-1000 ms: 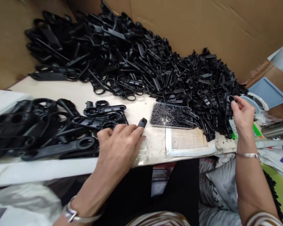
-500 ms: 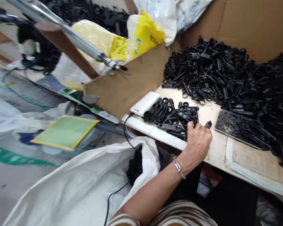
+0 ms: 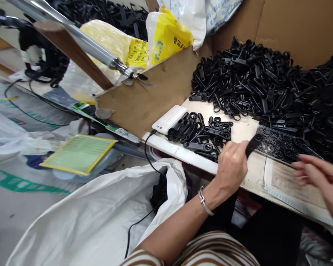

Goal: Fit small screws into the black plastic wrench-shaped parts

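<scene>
In my left hand, which wears a silver bangle, a flat black plastic piece with a rounded end is gripped. It points up and to the right, and the fist hides its lower part. My right hand is at the right edge with fingers stretched out and a gap between thumb and forefinger. Its fingertips are slightly blurred, close to a shallow clear tray of tiny dark bits. Beside my left hand lies a small heap of black ring-ended parts on the pale board.
Behind is a large pile of similar black parts against cardboard. A white power bank-like device with a cable lies by an upright brown board. Below hangs an open white sack. A metal arm slants at upper left.
My left hand has lifted slightly and turned the black piece more upright, showing more of it. My right hand has come into view from the right.
</scene>
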Demonstrator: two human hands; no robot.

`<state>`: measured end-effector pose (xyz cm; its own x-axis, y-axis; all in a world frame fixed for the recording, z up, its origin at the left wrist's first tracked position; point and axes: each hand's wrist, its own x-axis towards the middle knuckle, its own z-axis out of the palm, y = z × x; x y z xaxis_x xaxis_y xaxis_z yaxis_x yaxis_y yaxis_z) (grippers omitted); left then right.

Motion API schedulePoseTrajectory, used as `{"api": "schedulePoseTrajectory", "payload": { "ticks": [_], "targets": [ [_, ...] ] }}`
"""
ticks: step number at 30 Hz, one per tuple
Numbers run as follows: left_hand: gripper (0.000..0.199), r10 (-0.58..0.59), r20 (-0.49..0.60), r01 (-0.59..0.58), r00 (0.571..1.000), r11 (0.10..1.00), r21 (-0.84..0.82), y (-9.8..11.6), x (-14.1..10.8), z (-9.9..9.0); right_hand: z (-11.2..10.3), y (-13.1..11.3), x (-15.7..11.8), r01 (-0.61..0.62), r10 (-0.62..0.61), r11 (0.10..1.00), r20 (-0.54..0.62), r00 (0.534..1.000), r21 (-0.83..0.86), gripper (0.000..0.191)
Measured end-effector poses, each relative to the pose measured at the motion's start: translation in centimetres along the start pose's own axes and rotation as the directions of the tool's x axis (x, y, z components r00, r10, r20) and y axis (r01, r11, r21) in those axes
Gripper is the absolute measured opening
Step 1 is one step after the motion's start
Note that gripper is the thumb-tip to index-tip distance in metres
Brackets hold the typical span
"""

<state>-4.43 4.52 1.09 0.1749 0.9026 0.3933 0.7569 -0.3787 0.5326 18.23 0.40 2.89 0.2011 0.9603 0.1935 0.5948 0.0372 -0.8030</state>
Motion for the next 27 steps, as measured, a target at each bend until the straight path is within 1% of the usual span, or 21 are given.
{"api": "schedulePoseTrajectory", "payload": {
  "ticks": [1,3,4,5,7,9,10,11,12,13,14,16,17,18,20,22,23,25,27],
  "targets": [
    [0.028,-0.015,0.001,0.015,1.0,0.994,-0.105,0.5,-0.4,0.1,1.6,-0.5,-0.5,-0.104,0.097,0.992,0.092,0.991,0.07,0.041],
    [0.027,-0.015,0.05,0.028,0.999,0.964,-0.264,1.3,-1.1,0.4,4.1,-1.2,-1.2,-0.168,0.139,0.973,0.183,0.973,0.157,0.052],
    [0.026,0.007,0.083,0.02,0.997,0.95,-0.313,1.4,-1.4,0.5,4.8,-1.2,-1.3,-0.171,0.139,0.972,0.195,0.971,0.159,0.054],
    [0.024,0.043,0.119,0.0,0.992,0.938,-0.346,1.4,-1.5,0.5,5.2,-1.0,-1.2,-0.161,0.129,0.974,0.198,0.972,0.158,0.054],
    [0.02,0.133,0.166,-0.062,0.977,0.924,-0.378,0.9,-1.5,0.3,5.0,-0.3,-0.8,-0.155,0.117,0.975,0.225,0.967,0.16,0.049],
    [0.018,0.19,0.177,-0.117,0.966,0.928,-0.355,0.1,-1.2,-0.1,4.4,0.6,-0.3,-0.166,0.105,0.968,0.297,0.949,0.187,0.047],
    [0.019,0.199,0.189,-0.131,0.962,0.938,-0.321,-0.2,-1.1,-0.2,4.3,0.9,-0.2,-0.166,0.097,0.969,0.332,0.938,0.184,0.046],
    [0.021,0.202,0.219,-0.14,0.955,0.952,-0.272,-0.5,-1.0,-0.2,4.4,1.1,-0.2,-0.143,0.08,0.978,0.357,0.931,0.155,0.046],
    [0.023,0.204,0.262,-0.149,0.943,0.965,-0.214,-0.6,-0.9,-0.2,4.7,1.2,-0.4,-0.085,0.043,0.991,0.361,0.931,0.099,0.045],
    [0.024,0.207,0.317,-0.165,0.926,0.974,-0.154,-0.6,-0.9,0.0,5.3,1.1,-0.7,0.009,-0.016,1.0,0.349,0.937,0.022,0.045],
    [0.025,0.209,0.371,-0.185,0.905,0.978,-0.099,-0.5,-1.0,0.1,6.0,0.9,-1.1,0.122,-0.092,0.99,0.326,0.941,-0.073,0.044],
    [0.024,0.221,0.441,-0.226,0.87,0.973,-0.041,-0.2,-1.2,0.3,7.4,0.4,-2.1,0.327,-0.248,0.905,0.286,0.926,-0.272,0.044],
    [0.024,0.233,0.452,-0.242,0.861,0.97,-0.038,-0.2,-1.2,0.2,7.9,0.2,-2.5,0.393,-0.306,0.853,0.283,0.909,-0.343,0.043],
    [0.023,0.239,0.446,-0.251,0.863,0.967,-0.032,-0.4,-1.3,0.0,8.1,0.0,-2.8,0.437,-0.343,0.815,0.291,0.893,-0.381,0.042],
    [0.021,0.22,0.399,-0.252,0.89,0.967,0.03,-1.1,-1.1,-1.0,7.8,0.0,-3.0,0.492,-0.387,0.794,0.327,0.862,-0.358,0.037],
    [0.021,0.145,0.321,-0.209,0.936,0.962,0.176,-2.4,-0.8,-2.3,6.6,0.6,-2.7,0.517,-0.416,0.807,0.346,0.841,-0.286,0.032],
    [0.023,0.109,0.299,-0.183,0.948,0.955,0.233,-3.1,-0.5,-2.9,5.8,1.0,-2.4,0.519,-0.42,0.812,0.349,0.838,-0.269,0.031],
    [0.026,0.078,0.326,-0.178,0.942,0.941,0.289,-4.3,0.0,-4.0,4.3,2.0,-1.7,0.517,-0.408,0.809,0.367,0.836,-0.28,0.028],
    [0.024,0.102,0.388,-0.23,0.916,0.925,0.301,-5.0,0.6,-4.6,3.2,2.8,-1.1,0.52,-0.385,0.795,0.403,0.831,-0.312,0.028]
  ]
}}
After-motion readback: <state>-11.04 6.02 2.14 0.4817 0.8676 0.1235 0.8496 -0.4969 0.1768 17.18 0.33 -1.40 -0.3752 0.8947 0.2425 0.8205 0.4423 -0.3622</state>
